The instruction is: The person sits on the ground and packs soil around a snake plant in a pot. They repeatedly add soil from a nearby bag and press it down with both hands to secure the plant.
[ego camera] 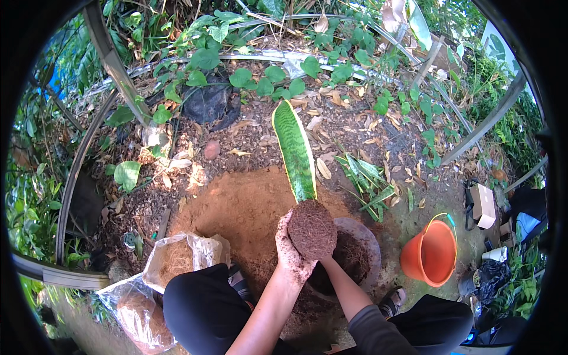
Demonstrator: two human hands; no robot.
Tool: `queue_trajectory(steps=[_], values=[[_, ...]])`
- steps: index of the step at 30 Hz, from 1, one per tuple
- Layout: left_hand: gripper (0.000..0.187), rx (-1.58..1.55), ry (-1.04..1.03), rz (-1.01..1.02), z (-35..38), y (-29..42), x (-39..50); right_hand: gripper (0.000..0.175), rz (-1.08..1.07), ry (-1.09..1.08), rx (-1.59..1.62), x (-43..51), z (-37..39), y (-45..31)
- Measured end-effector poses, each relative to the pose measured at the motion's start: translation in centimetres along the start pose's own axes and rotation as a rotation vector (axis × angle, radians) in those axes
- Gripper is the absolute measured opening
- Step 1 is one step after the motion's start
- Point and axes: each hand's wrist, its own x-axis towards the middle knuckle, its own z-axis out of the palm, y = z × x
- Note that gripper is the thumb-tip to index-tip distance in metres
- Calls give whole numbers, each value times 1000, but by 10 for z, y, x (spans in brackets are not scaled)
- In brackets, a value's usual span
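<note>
A ball of brown fibrous potting material (312, 229) sits in my left hand (288, 248), whose fingers curl around its left and lower side. A single snake plant leaf (293, 151), green with yellow margins, rises from the ball's top edge and points away from me. My right hand (326, 262) reaches beneath the ball from the right; its fingers are mostly hidden behind it. Both hands are specked with soil. Below and to the right of them stands a wide grey basin (375, 250) with dark fibrous mix inside.
Brown soil (239, 208) is heaped ahead. Cut snake plant leaves (366, 182) lie to the right, near an orange bucket (428, 253). On the left are an open bag of coconut fibre (177, 262) and a clear plastic bag (142, 310). Metal frame bars (113, 62) cross the surroundings.
</note>
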Motion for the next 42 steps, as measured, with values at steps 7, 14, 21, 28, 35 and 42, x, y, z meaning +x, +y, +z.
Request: queue_trajectory(steps=[7,14,21,28,35,42], values=[[50,8,29,-13,-1,0,2,36,35,-49,20,-1,20,-10],[49,18,31,-15,1,1,-1,36,194,-23,457,22,32,2],[46,23,19,-14,0,0,0,36,377,140,1246,39,43,13],[47,-11,4,-21,1,0,-1,39,94,54,181,4,19,0],[47,0,24,-11,1,0,0,43,150,-34,62,4,29,2],[48,-9,-4,-16,-1,-1,2,43,429,-265,323,-3,8,-8]])
